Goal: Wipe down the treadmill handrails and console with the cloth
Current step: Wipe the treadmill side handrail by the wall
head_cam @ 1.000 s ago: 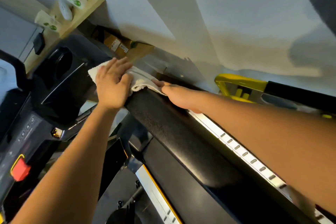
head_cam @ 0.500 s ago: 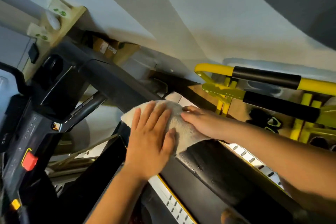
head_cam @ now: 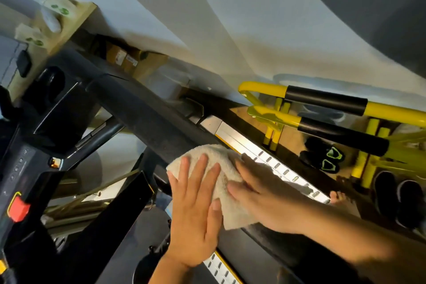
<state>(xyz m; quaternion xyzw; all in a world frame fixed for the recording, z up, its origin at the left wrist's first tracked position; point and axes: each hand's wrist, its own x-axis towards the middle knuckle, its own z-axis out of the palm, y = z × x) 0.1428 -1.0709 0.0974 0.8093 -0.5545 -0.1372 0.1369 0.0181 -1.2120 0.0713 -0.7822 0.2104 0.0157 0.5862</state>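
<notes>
A pale wall (head_cam: 207,18) fills the view above and beyond both hands. The black padded handrail (head_cam: 147,117) runs on a slant from far up-left of the hands, passes under them and goes on beneath the right forearm. Right of the hands and beyond them stands a yellow frame (head_cam: 260,89) with black grips. Between it and the right hand lies a bright metal strip (head_cam: 265,152) with a row of slots. The console (head_cam: 20,168) sits well to the left of the left hand, dark, with small buttons.

The left hand (head_cam: 196,221) lies flat on the near side of the rail, fingers straight and spread, pressing the cloth. The right hand (head_cam: 260,193) lies flat on the far side, fingers straight, also pressing it. The cloth (head_cam: 214,154), off-white terry, is draped over the handrail under both hands, its far edge showing past the fingertips.

A pair of black shoes (head_cam: 327,159) with green marks lies on the floor beyond the right hand. A red button (head_cam: 19,208) sits on the console, far left of the left hand.
</notes>
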